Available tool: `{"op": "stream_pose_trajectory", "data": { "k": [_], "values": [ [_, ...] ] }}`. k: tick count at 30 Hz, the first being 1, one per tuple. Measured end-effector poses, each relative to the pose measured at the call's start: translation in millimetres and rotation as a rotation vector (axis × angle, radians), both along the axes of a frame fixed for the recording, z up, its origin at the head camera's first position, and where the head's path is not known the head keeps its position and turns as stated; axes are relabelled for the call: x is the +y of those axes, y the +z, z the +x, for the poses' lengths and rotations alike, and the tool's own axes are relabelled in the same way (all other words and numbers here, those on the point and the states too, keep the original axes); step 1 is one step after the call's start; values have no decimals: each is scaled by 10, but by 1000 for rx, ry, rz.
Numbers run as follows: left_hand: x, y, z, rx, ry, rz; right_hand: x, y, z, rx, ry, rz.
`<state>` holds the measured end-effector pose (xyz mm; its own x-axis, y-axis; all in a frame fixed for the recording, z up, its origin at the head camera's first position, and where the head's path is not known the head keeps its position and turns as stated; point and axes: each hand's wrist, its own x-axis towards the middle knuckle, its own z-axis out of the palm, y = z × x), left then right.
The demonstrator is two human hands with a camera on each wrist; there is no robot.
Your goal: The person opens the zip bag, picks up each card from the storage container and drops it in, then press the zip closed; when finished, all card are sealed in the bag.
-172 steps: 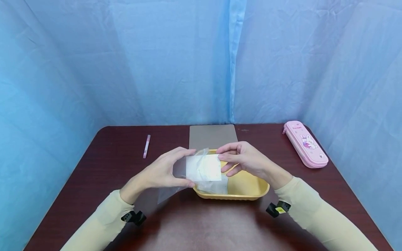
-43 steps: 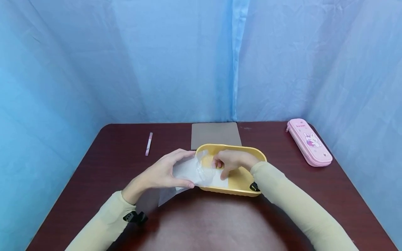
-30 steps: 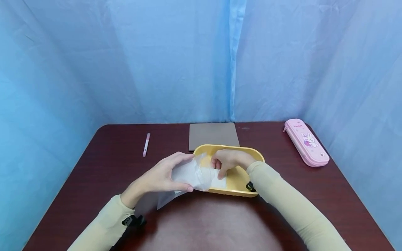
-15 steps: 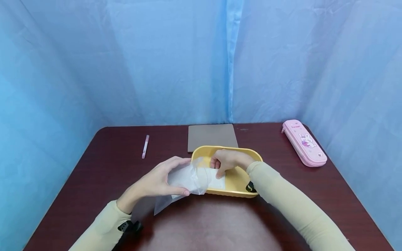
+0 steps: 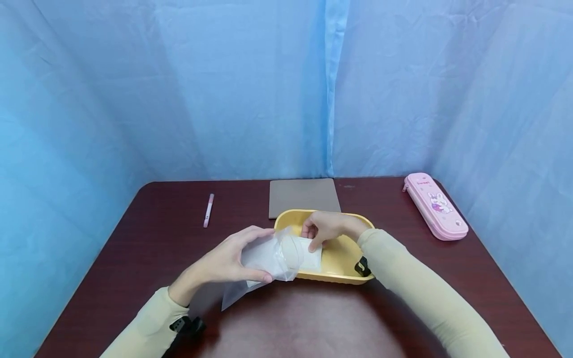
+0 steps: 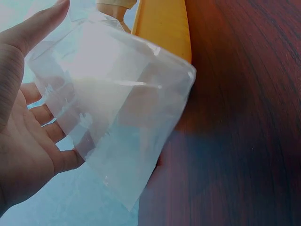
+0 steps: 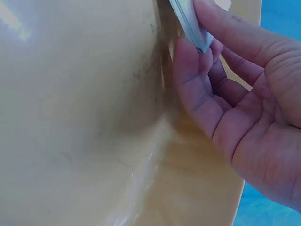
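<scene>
The right hand (image 5: 324, 227) has gone down into the yellow tray (image 5: 335, 279), and its thumb and fingers now pinch white paper (image 5: 310, 259). Beside those fingertips, the left hand (image 5: 224, 259) holds a clear bag (image 5: 264, 259) between spread thumb and fingers. So both seem held.

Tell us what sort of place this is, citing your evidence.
Probably a curtained-off workspace: blue curtains hang behind and on both sides of a wood-grain table, which bears a pink rabbit pencil case.
</scene>
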<state>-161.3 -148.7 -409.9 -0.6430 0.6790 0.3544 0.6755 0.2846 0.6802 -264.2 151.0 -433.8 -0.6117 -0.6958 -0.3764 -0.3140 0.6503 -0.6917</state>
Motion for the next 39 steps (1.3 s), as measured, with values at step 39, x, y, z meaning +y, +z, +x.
{"op": "stream_pose_trajectory", "data": {
  "k": [39],
  "values": [
    [-77,34,-18,12,26,-22,385,573,251,52,-208,-229]
  ]
}}
